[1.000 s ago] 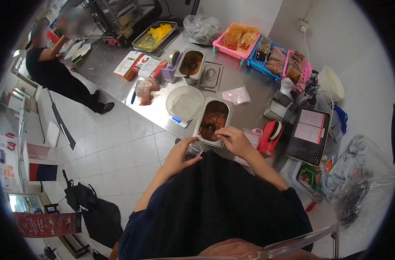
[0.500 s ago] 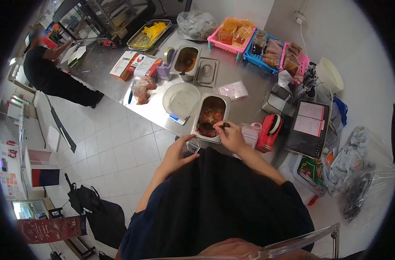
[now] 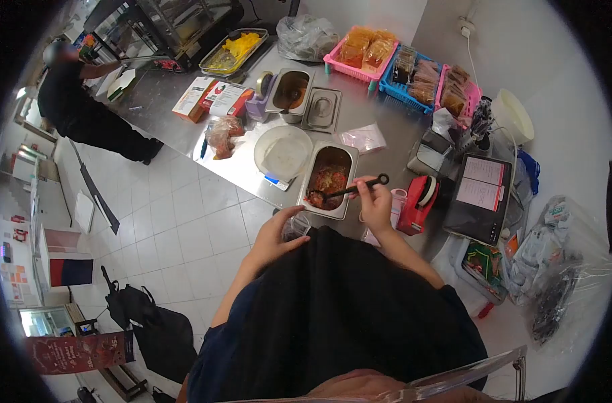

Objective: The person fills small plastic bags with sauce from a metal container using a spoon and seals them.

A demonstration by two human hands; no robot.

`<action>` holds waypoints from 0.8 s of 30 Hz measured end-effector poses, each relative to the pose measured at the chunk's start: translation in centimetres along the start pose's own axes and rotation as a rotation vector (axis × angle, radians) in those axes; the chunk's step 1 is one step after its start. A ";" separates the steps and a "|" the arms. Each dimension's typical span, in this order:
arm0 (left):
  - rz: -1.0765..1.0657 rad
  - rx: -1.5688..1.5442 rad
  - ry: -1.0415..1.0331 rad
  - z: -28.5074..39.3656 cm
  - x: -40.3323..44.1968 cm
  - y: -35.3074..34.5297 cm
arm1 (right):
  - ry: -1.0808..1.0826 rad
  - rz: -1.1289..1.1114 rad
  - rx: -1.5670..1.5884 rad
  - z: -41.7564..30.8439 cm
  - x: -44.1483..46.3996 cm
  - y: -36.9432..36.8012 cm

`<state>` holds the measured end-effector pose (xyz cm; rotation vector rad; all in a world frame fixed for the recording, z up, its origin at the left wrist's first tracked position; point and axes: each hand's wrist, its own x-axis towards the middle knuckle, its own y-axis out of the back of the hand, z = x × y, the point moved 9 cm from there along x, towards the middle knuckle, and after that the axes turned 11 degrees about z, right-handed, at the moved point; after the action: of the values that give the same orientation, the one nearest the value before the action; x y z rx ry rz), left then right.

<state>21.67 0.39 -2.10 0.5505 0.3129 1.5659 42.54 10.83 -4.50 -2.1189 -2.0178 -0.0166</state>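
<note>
The black ladle [image 3: 343,192] leans in the metal pan [image 3: 353,168], with its scoop down in the lumpy red sauce [image 3: 332,177] and its ring end up past the rim. The right hand [image 3: 375,205] has its fingers pinched on the handle, near the ring end. The ladle is thin, so it is likely light and stiff — a bit heavier with sauce in the scoop. The high, clean part of the handle looks best to hold; lower down, sauce could make it slippery.

The left hand [image 3: 277,235] is curled around some clear plastic [image 3: 294,228], right beside the near end of the pan. I can't tell if it is a cup or a bag. It looks thin and easy to squash — so a soft hold on its sides would be best. The pan sits on the shiny surface [image 3: 390,168] and looks hard and steady.
</note>
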 end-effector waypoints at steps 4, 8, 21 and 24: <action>-0.001 0.010 -0.001 0.2 0.0 0.0 | -0.208 0.148 0.146 4.0 0.6 2.7; 0.013 -0.012 -0.009 -0.1 -0.1 -0.1 | -0.460 0.318 0.325 8.3 -0.1 5.1; 0.038 -0.016 0.004 -0.2 -0.2 0.0 | 0.006 -0.014 0.034 -0.1 -2.0 1.7; 0.038 -0.018 0.003 -0.4 -0.2 -0.2 | 0.212 -0.141 -0.069 -3.2 -3.4 -0.1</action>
<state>21.60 0.22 -2.60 0.5430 0.2922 1.6053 42.65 6.98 -1.89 -1.9162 -2.0607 -0.3229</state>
